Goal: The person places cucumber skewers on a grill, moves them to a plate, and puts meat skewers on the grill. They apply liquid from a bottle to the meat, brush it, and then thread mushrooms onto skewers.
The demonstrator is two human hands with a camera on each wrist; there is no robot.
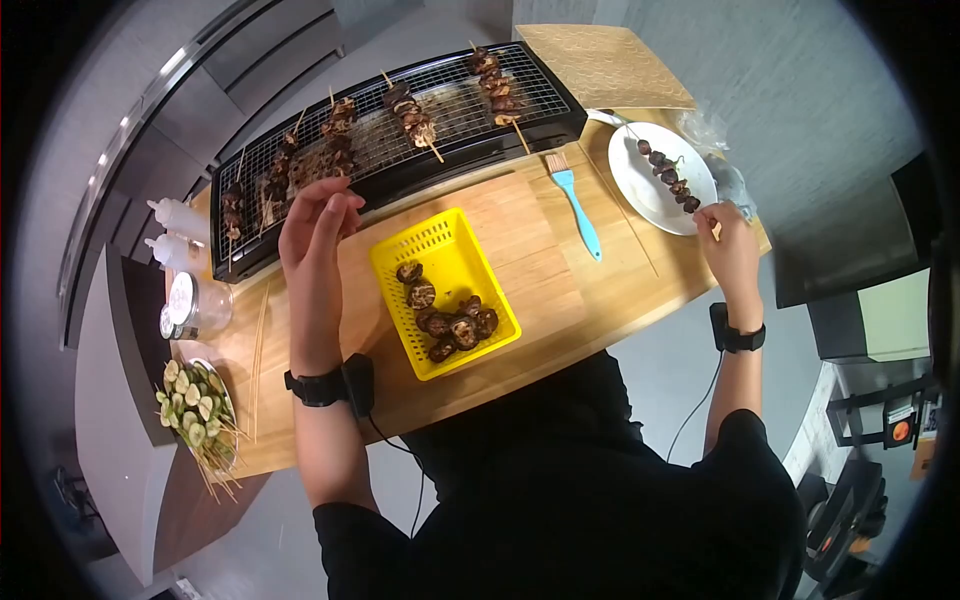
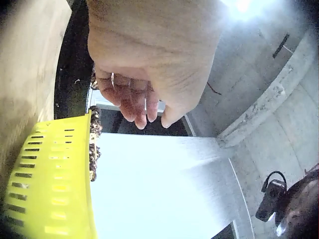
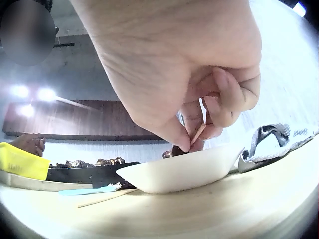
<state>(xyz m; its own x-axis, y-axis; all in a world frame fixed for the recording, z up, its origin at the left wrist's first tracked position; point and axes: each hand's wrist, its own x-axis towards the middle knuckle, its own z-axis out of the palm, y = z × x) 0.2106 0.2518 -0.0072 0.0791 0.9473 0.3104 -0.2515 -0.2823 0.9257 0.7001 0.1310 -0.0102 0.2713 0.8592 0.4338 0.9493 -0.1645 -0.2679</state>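
Note:
My right hand pinches the near end of a bamboo skewer between thumb and fingers. Dark browned mushroom pieces are threaded along it, lying over the white plate. In the right wrist view, the plate's side hides most of that food. Raised by the grill's front edge, my left hand has loosely bent fingers with nothing between them. A yellow slotted basket stands on the wooden board, right of the left hand. Several browned mushrooms sit inside it.
A black grill with several loaded skewers spans the back. A blue basting brush and a bare stick lie left of the plate. Squeeze bottles, a jar and a plate of vegetable skewers occupy the left end.

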